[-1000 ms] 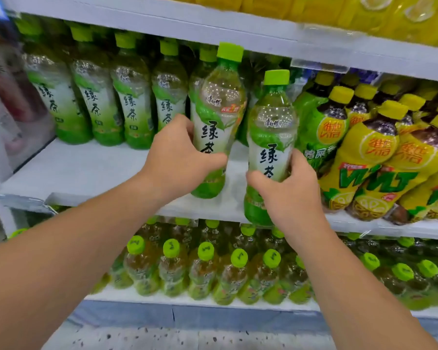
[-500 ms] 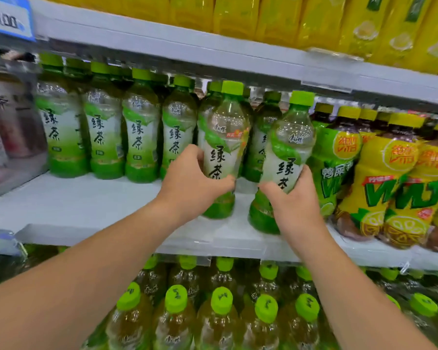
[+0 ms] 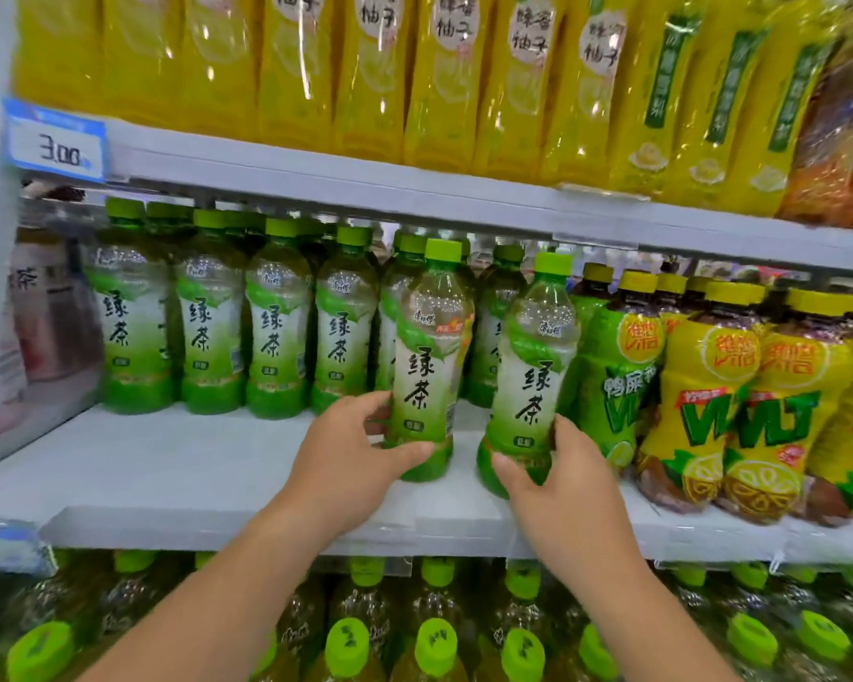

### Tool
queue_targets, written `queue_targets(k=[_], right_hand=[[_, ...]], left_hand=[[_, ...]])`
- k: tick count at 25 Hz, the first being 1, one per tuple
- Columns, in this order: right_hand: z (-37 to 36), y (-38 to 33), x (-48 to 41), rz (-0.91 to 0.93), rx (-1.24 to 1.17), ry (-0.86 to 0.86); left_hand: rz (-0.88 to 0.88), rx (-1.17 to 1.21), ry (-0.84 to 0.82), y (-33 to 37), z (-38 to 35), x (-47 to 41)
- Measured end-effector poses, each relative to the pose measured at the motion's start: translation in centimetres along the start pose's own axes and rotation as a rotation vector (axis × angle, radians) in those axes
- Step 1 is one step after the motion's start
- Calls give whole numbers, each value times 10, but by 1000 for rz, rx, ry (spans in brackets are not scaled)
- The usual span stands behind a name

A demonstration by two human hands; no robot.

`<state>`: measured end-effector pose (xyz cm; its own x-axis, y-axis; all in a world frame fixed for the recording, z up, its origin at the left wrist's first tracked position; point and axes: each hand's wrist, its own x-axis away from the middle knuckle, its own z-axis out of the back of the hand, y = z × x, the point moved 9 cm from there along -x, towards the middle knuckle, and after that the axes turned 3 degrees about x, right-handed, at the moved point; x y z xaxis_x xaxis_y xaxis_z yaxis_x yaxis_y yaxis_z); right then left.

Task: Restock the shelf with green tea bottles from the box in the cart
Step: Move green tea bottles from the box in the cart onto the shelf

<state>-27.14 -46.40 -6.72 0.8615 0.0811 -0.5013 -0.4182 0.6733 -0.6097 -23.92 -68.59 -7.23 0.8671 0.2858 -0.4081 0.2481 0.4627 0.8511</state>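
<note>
My left hand (image 3: 350, 455) is wrapped around the lower body of one green tea bottle (image 3: 427, 366); my right hand (image 3: 560, 477) clasps a second green tea bottle (image 3: 530, 381), tilted slightly right. Both bases sit at the white shelf (image 3: 193, 465) front. Behind stands a row of matching bottles (image 3: 208, 327); yellow lemon tea bottles (image 3: 739, 401) adjoin right.

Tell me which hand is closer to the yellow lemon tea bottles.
Right. The right hand sits just left of the lemon tea bottles; the left hand is farther left.
</note>
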Motion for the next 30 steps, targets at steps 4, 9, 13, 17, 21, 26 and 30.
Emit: queue_targets(k=[4, 9, 13, 17, 21, 26, 30], right_hand=[[-8, 5, -24, -130, 43, -68], [-15, 4, -34, -215, 20, -22], [-21, 9, -45, -231, 43, 21], [-26, 14, -62, -227, 73, 4], [-29, 16, -62, -232, 72, 83], [-31, 15, -64, -187, 117, 92], [-38, 12, -68, -160, 324, 59]], left_hand=[[45, 4, 86, 5, 3, 0], [34, -187, 60, 18, -5, -9], [6, -386, 85, 29, -16, -19], [54, -406, 99, 24, -30, -32], [50, -370, 130, 20, -40, -37], [60, -332, 186, 19, -46, -43], [54, -391, 208, 18, -51, -45]])
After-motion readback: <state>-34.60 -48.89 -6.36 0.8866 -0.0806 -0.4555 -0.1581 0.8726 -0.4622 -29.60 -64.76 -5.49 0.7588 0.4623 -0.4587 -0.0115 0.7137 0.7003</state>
